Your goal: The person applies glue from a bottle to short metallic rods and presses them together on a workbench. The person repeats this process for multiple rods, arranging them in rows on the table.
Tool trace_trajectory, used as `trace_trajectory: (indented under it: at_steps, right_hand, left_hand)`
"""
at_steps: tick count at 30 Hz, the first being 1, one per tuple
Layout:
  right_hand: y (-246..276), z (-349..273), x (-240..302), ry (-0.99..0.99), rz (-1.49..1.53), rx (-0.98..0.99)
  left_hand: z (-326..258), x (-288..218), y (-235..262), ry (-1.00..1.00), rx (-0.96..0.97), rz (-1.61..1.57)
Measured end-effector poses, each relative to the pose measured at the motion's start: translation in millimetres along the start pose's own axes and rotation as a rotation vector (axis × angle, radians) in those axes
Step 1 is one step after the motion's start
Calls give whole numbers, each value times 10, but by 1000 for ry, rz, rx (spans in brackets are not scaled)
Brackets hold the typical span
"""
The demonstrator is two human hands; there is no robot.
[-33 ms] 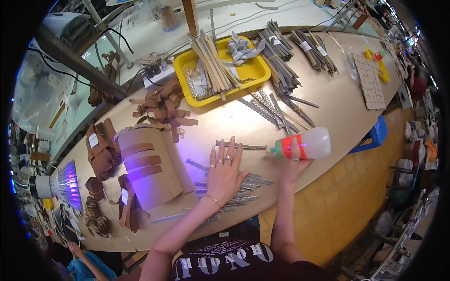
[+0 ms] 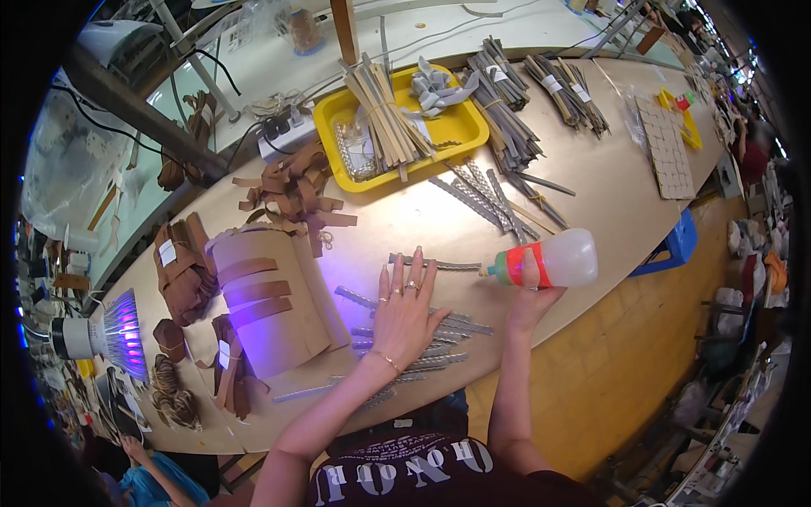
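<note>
My left hand (image 2: 403,317) lies flat with fingers spread, its fingertips across a short grey strip (image 2: 460,266) on the table. Under and around that palm are several more grey patterned strips (image 2: 435,348), partly hidden by the hand. Wrapped round a squeeze bottle (image 2: 568,258) is my right hand (image 2: 534,296). The bottle is whitish and translucent, with a red band and a green nozzle end. It is tipped on its side, its nozzle pointing left at the right end of the short strip; whether the tip touches it I cannot tell.
A yellow tray (image 2: 338,165) holds bundled strips and grey pieces. Beyond my left hand stands a brown roll (image 2: 283,334) bearing brown strips, near brown bundles (image 2: 182,270) and a lit lamp (image 2: 122,335). More grey bundles (image 2: 507,135) lie at the back. A person's arm (image 2: 152,465) shows lower left.
</note>
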State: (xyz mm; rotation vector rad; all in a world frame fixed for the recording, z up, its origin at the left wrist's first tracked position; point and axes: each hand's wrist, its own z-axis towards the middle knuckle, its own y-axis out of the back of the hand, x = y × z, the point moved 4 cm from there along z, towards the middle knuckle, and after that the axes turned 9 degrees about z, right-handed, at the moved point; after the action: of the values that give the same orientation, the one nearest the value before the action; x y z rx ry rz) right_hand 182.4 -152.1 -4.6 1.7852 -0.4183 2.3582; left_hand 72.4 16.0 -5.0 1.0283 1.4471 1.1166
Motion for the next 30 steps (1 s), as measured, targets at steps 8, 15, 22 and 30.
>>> trace_trajectory:
  at_steps: [8, 15, 22, 30]
  right_hand:
    - [-255, 7, 228, 49, -148, 153]
    - [-149, 83, 149, 56, -245, -30]
    - [35, 383, 125, -372, -234, 274]
    - [193, 401, 433, -383, -1139, 424]
  left_hand:
    - [29, 24, -90, 7, 59, -78]
    - [59, 27, -73, 11, 76, -87]
    - [128, -57, -42, 41, 142, -42]
    - [79, -23, -27, 14, 93, 2]
